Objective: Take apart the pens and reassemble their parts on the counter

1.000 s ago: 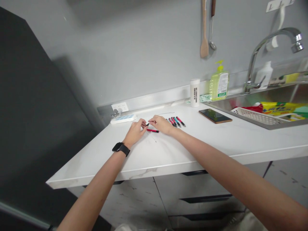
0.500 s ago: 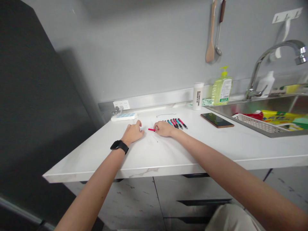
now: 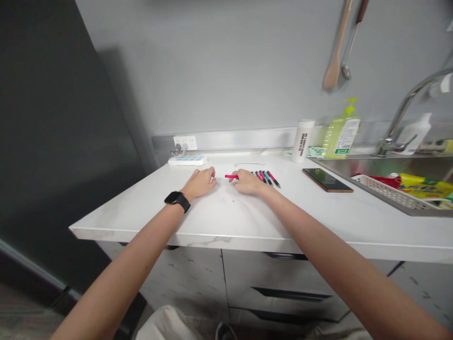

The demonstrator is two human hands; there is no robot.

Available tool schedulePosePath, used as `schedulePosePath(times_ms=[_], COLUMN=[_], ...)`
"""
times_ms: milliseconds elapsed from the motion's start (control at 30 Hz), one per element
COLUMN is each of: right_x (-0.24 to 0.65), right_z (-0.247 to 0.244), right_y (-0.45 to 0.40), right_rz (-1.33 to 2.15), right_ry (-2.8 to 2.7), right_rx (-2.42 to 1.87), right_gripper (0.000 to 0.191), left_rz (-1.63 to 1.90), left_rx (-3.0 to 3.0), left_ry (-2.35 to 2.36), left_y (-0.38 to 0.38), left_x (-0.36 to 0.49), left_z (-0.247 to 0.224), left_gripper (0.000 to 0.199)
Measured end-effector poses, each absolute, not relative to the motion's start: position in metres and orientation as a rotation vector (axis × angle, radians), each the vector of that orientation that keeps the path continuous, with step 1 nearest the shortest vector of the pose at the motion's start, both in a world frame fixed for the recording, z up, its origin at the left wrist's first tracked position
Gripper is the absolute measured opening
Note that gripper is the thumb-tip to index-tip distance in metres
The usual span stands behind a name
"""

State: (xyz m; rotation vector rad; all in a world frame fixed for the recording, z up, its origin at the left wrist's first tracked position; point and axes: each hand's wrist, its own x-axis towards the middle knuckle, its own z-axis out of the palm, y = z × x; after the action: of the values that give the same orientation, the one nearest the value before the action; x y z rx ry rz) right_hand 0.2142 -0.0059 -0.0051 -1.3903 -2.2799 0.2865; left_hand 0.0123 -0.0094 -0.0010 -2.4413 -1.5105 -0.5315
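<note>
Over the white countertop (image 3: 141,208), my right hand (image 3: 247,182) pinches a pinkish-red pen part (image 3: 229,176), a short tube whose free end points left. My left hand (image 3: 200,184), wearing a black watch (image 3: 177,200) at the wrist, rests on the counter to the left of it. Its fingers are bent, with thumb and index finger apart and nothing visible between them. Several pens (image 3: 267,178) in red, blue and black lie side by side just beyond my right hand, which partly hides the row. A tiny dark piece (image 3: 233,201) lies in front of my hands.
A power strip (image 3: 187,161) lies by the wall at the left. To the right are a phone (image 3: 327,180), a white cylindrical container (image 3: 303,141), a soap bottle (image 3: 342,133) and the sink (image 3: 354,165). A thin dark strand (image 3: 250,164) lies behind the pens.
The camera view has shifted, so the items at the right appear farther right. My right hand still holds the red pen part, now raised slightly. My left hand stays beside it.
</note>
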Motion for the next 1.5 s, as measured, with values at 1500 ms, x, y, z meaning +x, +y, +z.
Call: schedulePosePath(times_ms=[1500], right_x=[0.205], right_z=[0.010], right_y=[-0.021], right_rz=[1.356], right_ry=[-1.612], right_rx=[-1.143], right_gripper=[0.011], left_rz=[-1.193], left_rx=[-2.434], left_ry=[-1.140], left_y=[-0.001], left_x=[0.010], left_z=[-0.004], left_gripper=[0.007])
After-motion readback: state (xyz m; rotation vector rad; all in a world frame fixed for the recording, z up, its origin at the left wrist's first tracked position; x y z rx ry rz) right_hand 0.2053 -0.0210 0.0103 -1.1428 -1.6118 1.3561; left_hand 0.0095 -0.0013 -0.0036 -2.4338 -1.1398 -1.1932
